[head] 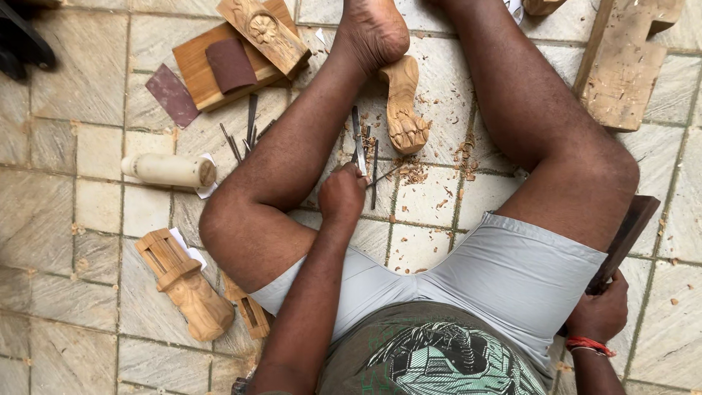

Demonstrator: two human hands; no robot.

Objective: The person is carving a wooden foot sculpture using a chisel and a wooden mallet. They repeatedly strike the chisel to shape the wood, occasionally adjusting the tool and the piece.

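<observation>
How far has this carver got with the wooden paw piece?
Done: the paw carving already has shaped toes, and wood chips lie around it. In hand: the left hand grips a chisel; the right hand holds a dark board. Left: sandpaper lies apart, so smoothing seems pending.

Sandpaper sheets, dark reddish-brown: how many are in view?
2. One dark reddish-brown sandpaper sheet lies curled on the flat wooden board; the other lies flat on the stone floor tiles beside that board. More may be hidden.

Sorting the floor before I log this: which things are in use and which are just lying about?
In use:
left hand on chisel
carved paw leg under foot
right hand holding dark wooden piece

Lying about:
sandpaper
mallet
carved post
rosette block
</observation>
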